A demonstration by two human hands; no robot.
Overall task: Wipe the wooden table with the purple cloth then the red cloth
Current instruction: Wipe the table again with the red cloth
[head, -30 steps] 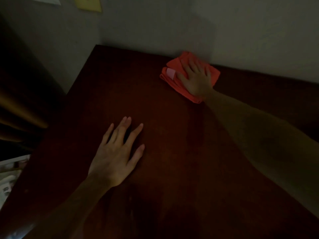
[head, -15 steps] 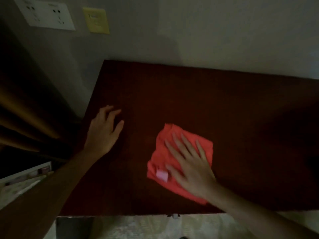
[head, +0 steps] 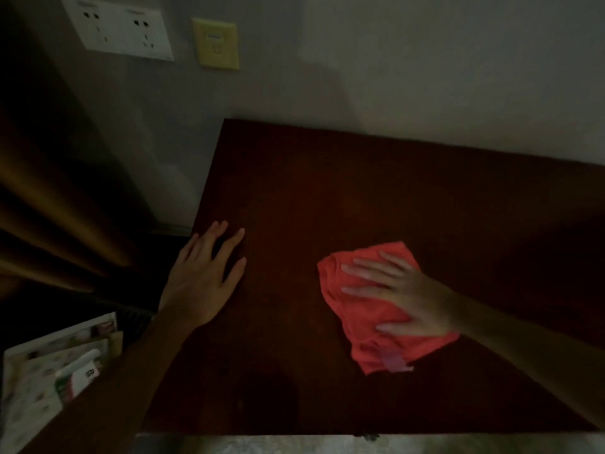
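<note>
Dimly lit, the dark wooden tabletop (head: 327, 198) carries a crumpled red cloth (head: 366, 326) under the flat, spread-fingered right hand (head: 409, 296). Well apart, the left hand (head: 203, 273) rests flat near the left edge. White wall sockets (head: 118, 31) and a yellow switch plate (head: 216, 44) sit on the wall above; printed packets (head: 55, 371) lie low left.

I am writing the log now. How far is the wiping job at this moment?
Done, it seems: no purple cloth is in view, so that pass looks finished. In hand: the right hand presses the red cloth flat on the wooden table; the left hand rests on the table. Left: finishing the red pass.
</note>
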